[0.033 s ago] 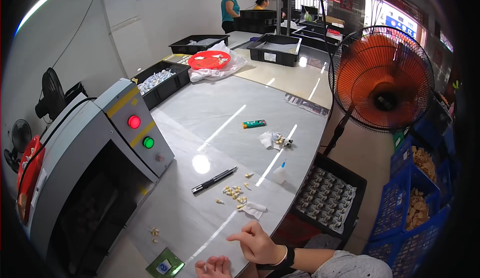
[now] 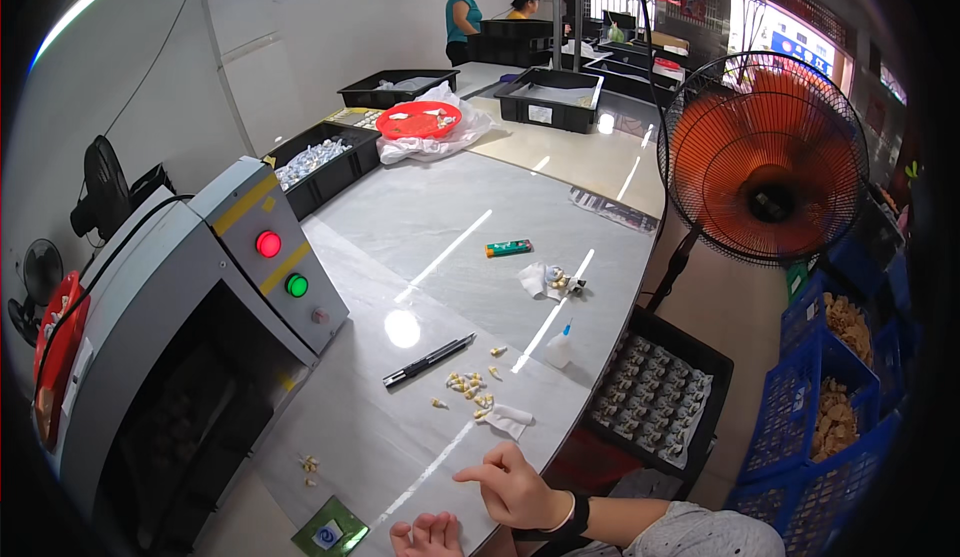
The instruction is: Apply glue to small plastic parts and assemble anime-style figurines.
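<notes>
My right hand (image 2: pixel 520 489), with a dark band at the wrist, is above the table's near edge. Its fingers are curled and the bent index finger points left; what it holds, if anything, is hidden. The lower picture edge cuts off my left hand (image 2: pixel 428 536), whose fingers are curled side by side with nothing visible in them. Just beyond my right hand lie a crumpled white piece of paper or cloth (image 2: pixel 508 419) and a loose cluster of small yellow-and-white pieces (image 2: pixel 466 385). A green square packet (image 2: pixel 330 528) lies left of my left hand.
A black pen-like tool (image 2: pixel 430 360), a small bottle with a blue needle tip (image 2: pixel 560 345) and a green box (image 2: pixel 508 248) lie farther off. A grey machine (image 2: pixel 200 257) stands left; a black tray of parts (image 2: pixel 655 397) and an orange fan (image 2: pixel 765 162) stand right.
</notes>
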A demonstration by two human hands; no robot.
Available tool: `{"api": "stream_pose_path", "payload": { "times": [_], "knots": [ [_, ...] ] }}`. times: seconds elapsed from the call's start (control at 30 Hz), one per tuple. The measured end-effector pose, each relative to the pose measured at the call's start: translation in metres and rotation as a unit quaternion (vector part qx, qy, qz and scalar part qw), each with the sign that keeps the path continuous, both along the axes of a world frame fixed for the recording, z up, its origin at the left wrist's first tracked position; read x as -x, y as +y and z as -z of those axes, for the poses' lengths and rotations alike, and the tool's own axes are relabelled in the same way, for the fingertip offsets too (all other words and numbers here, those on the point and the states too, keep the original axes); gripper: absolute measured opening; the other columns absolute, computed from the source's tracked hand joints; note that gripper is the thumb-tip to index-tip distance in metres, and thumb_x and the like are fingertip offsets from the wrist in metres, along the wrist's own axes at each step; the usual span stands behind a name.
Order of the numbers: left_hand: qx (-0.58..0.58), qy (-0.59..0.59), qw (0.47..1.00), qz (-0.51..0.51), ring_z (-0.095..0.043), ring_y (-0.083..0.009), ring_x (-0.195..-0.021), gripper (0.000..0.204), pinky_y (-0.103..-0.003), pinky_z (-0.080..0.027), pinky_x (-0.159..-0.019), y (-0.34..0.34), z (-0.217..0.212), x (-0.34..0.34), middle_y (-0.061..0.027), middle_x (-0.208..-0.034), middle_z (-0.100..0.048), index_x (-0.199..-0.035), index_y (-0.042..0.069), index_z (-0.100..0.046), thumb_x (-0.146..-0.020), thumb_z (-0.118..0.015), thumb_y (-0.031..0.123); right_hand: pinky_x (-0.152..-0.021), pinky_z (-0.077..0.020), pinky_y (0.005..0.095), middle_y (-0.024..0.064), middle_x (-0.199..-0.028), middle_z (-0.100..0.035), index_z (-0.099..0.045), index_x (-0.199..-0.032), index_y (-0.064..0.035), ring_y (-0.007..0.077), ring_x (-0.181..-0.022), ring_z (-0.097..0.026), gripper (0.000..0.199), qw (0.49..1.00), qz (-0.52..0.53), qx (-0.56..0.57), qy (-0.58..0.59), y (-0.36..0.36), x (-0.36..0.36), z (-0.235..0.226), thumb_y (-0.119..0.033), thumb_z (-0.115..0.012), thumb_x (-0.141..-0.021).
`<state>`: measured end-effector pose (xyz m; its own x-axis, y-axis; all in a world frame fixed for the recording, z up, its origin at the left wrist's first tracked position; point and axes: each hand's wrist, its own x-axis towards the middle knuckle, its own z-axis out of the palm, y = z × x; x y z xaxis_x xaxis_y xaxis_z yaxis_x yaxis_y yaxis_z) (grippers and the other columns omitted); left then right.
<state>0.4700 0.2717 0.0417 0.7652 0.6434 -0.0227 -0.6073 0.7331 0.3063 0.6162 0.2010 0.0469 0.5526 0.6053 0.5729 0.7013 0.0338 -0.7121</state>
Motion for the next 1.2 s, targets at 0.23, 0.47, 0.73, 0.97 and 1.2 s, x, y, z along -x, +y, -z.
{"api": "stream_pose_path", "payload": {
  "times": [0.23,0.47,0.73,0.97,1.2],
  "knots": [
    [0.000,0.006,1.000,-0.005,-0.042,-0.0349,-0.114,0.031,-0.046,-0.024,-0.104,-0.0005,-0.0007,0.0003,-0.0194,-0.117,-0.049,-0.114,0.005,-0.046,-0.087,-0.046,0.019,-0.051,-0.0405,0.0261,0.0070,-0.075,-0.045,-0.063,-0.091,-0.0057,0.0188,-0.059,-0.048,0.027,1.000,0.006,0.013,0.012,0.0027,-0.0004,-0.0045,0.008,-0.058,-0.068],
    [-0.002,-0.004,1.000,-0.003,-0.042,-0.0347,-0.114,0.032,-0.046,-0.025,-0.104,-0.0008,-0.0005,-0.0001,-0.0196,-0.117,-0.048,-0.115,0.005,-0.045,-0.086,-0.046,0.020,-0.052,-0.0435,0.0271,0.0065,-0.076,-0.049,-0.063,-0.090,-0.0065,0.0189,-0.060,-0.052,0.025,1.000,0.008,0.006,-0.006,0.0049,0.0006,-0.0037,0.006,-0.061,-0.068],
    [0.017,-0.002,1.000,-0.006,-0.043,-0.0349,-0.113,0.030,-0.046,-0.025,-0.104,-0.0016,-0.0032,-0.0002,-0.0200,-0.115,-0.049,-0.114,0.004,-0.046,-0.088,-0.043,0.018,-0.053,-0.0436,0.0264,0.0070,-0.079,-0.049,-0.063,-0.089,-0.0069,0.0185,-0.061,-0.052,0.026,1.000,0.014,-0.006,-0.007,0.0049,0.0007,-0.0024,0.007,-0.061,-0.068],
    [0.015,-0.015,1.000,-0.001,-0.043,-0.0353,-0.113,0.031,-0.047,-0.025,-0.104,-0.0005,-0.0019,-0.0003,-0.0200,-0.116,-0.049,-0.115,0.004,-0.046,-0.088,-0.044,0.018,-0.054,-0.0419,0.0259,0.0073,-0.078,-0.045,-0.064,-0.091,-0.0077,0.0185,-0.061,-0.049,0.030,1.000,0.010,0.004,-0.009,0.0030,-0.0001,-0.0039,0.009,-0.057,-0.066],
    [0.009,-0.009,1.000,-0.001,-0.042,-0.0353,-0.114,0.033,-0.047,-0.025,-0.104,-0.0007,0.0014,0.0006,-0.0196,-0.116,-0.048,-0.116,0.005,-0.045,-0.087,-0.045,0.020,-0.054,-0.0416,0.0269,0.0074,-0.075,-0.044,-0.064,-0.092,-0.0076,0.0194,-0.060,-0.047,0.035,1.000,0.010,0.003,-0.021,0.0032,-0.0016,-0.0056,0.009,-0.054,-0.063]
  ]
}}
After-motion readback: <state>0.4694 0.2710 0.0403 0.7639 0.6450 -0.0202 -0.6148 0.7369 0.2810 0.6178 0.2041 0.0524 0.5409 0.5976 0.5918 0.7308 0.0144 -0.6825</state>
